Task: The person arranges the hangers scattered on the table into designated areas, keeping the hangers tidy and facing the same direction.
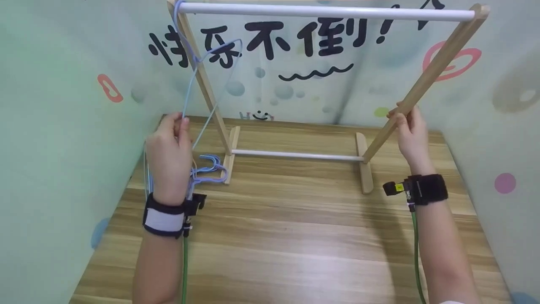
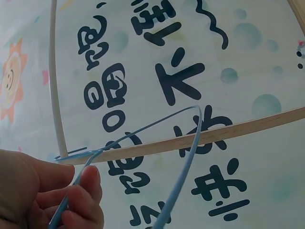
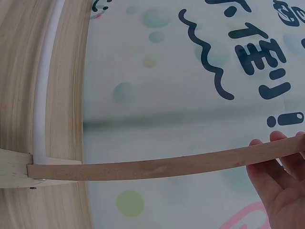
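Observation:
A blue hanger [image 1: 189, 90] hangs tilted at the left end of the rack's white top rod [image 1: 329, 10], its hook at the corner where rod and left post [image 1: 206, 88] meet. My left hand [image 1: 168, 158] pinches one arm of this hanger between thumb and fingers; the left wrist view shows the hanger [image 2: 177, 183] running through the fingertips. On the other side, my right hand [image 1: 413, 141] holds the right wooden post [image 1: 443, 61] partway up. In the right wrist view, fingers [image 3: 264, 179] wrap this post [image 3: 167, 168].
More blue and purple hangers [image 1: 211, 180] lie by the rack's left foot [image 1: 232, 156], partly hidden behind my left hand and wrist. A lower white rod [image 1: 295, 155] joins the two feet. Behind the wooden table [image 1: 287, 236] stands a printed wall [image 1: 295, 101]; side walls flank it.

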{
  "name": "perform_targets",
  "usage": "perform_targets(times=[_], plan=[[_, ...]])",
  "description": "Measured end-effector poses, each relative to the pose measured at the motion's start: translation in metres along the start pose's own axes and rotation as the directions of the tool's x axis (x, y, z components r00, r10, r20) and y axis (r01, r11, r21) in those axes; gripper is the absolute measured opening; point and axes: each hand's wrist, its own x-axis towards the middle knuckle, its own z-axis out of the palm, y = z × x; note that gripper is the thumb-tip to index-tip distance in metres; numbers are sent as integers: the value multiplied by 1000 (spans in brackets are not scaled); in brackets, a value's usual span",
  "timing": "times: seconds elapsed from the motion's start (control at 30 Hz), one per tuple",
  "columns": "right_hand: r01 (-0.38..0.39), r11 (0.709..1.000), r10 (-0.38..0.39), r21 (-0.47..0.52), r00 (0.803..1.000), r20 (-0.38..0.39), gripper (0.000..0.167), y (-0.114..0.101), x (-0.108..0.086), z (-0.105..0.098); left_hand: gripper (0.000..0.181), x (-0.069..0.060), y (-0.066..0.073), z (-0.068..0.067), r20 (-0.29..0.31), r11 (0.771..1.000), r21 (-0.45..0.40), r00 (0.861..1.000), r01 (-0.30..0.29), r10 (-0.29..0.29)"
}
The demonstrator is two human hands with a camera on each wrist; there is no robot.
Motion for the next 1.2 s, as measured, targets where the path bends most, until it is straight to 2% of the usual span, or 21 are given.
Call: perform_targets(times=[0.33,0.47,0.63,0.73,0.8,0.87,0.97,1.0,1.1,1.2], plan=[[-53,999,53,4,999,2,34,-1,2,-4,24,-17,-15,-6,46,997,-51,997,-64,67],[-38,999,38,16,999,-8,33,1,0,-4,23,-25,-20,-8,23,988,-115,994,-101,104],[-33,999,33,14,999,-10,32,-3,-1,-4,23,-35,-24,-15,-27,973,-210,996,-92,88],[-30,999,31,19,1000,-1,31,-15,-4,-3,26,-41,-28,-20,-79,962,-269,997,-47,27],[-24,999,24,37,1000,1,30,-23,-7,-2,30,-45,-34,-24,-131,953,-303,991,-10,-31],[-18,999,18,51,1000,1,30,-27,-9,-1,34,-48,-43,-27,-177,945,-323,978,48,-110],[-13,998,13,53,1000,4,30,-29,-10,1,37,-54,-61,-29,-226,942,-297,947,155,-227],[-12,999,12,49,1000,6,30,-29,-11,2,38,-56,-67,-28,-227,940,-274,936,203,-268],[-15,999,14,31,1000,8,30,-30,-11,3,37,-64,-87,-23,-187,934,-167,920,316,-345],[-20,999,20,39,1000,1,30,-29,-11,2,31,-75,-108,-13,-100,920,-66,915,386,-391]])
